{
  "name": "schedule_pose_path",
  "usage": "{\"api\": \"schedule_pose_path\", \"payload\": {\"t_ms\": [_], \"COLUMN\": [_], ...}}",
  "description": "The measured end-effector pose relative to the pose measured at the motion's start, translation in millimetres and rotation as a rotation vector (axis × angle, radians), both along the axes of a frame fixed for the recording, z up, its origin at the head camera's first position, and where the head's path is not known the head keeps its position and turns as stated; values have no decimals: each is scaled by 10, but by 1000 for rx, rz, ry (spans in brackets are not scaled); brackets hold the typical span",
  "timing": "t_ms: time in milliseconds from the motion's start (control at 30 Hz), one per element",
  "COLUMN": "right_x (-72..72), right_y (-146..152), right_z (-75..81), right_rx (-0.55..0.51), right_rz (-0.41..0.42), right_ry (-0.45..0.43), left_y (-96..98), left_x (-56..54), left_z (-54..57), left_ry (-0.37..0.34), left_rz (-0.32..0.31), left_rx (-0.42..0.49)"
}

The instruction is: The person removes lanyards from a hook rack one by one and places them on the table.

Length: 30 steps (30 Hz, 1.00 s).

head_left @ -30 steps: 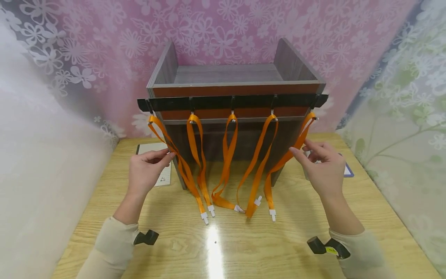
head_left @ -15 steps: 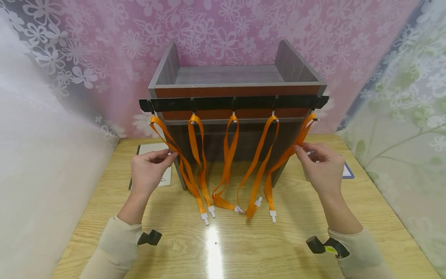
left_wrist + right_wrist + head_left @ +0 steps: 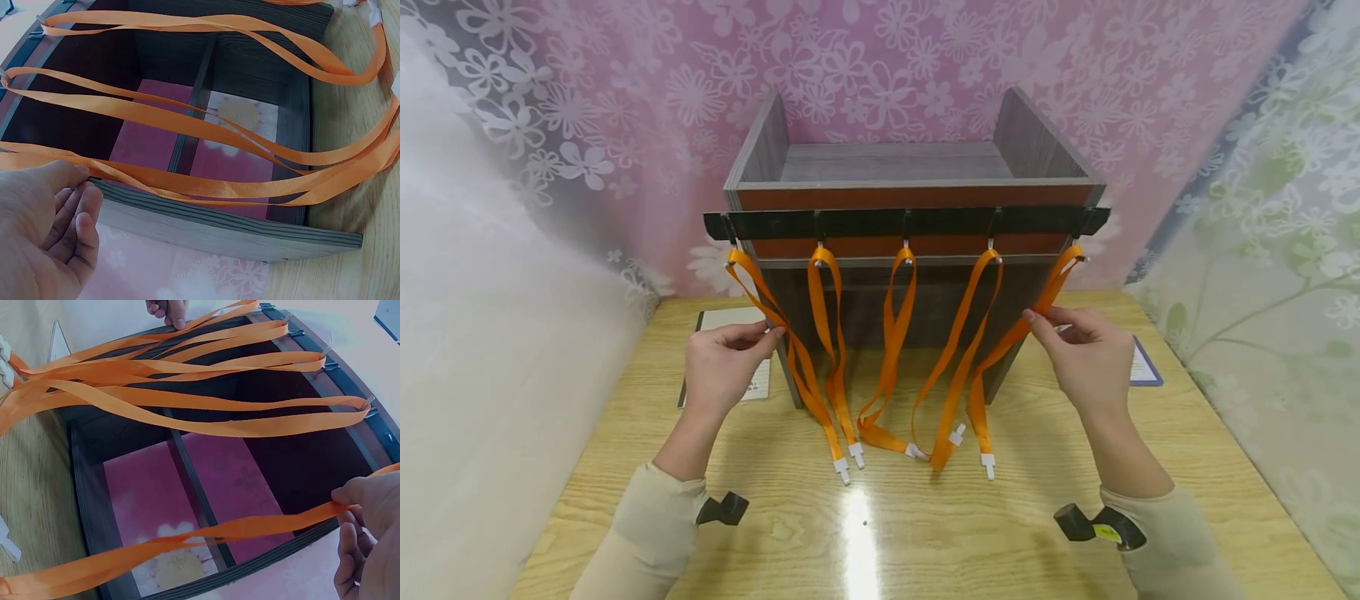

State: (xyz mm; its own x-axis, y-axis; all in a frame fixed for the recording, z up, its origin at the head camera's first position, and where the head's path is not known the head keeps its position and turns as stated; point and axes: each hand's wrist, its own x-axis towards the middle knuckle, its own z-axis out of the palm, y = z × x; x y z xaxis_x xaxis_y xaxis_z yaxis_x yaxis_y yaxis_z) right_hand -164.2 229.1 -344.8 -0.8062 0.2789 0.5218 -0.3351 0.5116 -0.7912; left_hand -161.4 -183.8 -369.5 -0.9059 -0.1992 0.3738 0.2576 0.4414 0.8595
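Observation:
Several orange lanyards with white clips hang in a row from hooks on a black rail point(image 3: 880, 223). In the head view my left hand point(image 3: 726, 362) pinches the leftmost lanyard point(image 3: 801, 367) part-way down, beside the left side panel. My right hand point(image 3: 1090, 358) holds the rightmost lanyard point(image 3: 1054, 287) between thumb and fingers, by the opposite panel. Between them hang further lanyards, among them a middle lanyard point(image 3: 892, 337), their lower ends on the table. The left wrist view has my left thumb point(image 3: 69, 172) on the strap; in the right wrist view, the right thumb point(image 3: 350, 490) presses its own strap.
A grey wooden shelf unit point(image 3: 895, 162) stands behind the lanyards on the wooden table point(image 3: 775, 533). A lined notepad point(image 3: 730, 317) lies behind my left hand. Partly hidden by my right hand is a blue-edged card point(image 3: 1145, 367). Flowered walls enclose the table.
My left hand has shifted slightly right in view, along with the rail and shelf. The right hand moved a little right, then back left along its lanyard. Both straps stay pinched.

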Motion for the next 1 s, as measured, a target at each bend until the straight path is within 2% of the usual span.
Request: {"api": "schedule_pose_path", "payload": {"t_ms": [167,333,600,700,867,1000], "right_x": [-19,4,91,138,238,291], "right_y": [23,51,172,218,253,297], "right_z": [12,124,418,551,783,913], "right_rx": [-45,-61,-4,-2,2,-3], "right_rz": [59,92,185,226,229,231], "right_ry": [-10,13,70,58,17,65], "left_y": [-10,-5,-2,-3,-15,-21], "left_x": [1,2,-5,-5,-17,-32], "left_z": [-3,2,-17,-8,-5,-14], "left_ry": [-9,4,4,-1,-4,-5], "left_rz": [-16,-38,-55,-59,-60,-74], "left_rx": [36,66,55,48,40,52]}}
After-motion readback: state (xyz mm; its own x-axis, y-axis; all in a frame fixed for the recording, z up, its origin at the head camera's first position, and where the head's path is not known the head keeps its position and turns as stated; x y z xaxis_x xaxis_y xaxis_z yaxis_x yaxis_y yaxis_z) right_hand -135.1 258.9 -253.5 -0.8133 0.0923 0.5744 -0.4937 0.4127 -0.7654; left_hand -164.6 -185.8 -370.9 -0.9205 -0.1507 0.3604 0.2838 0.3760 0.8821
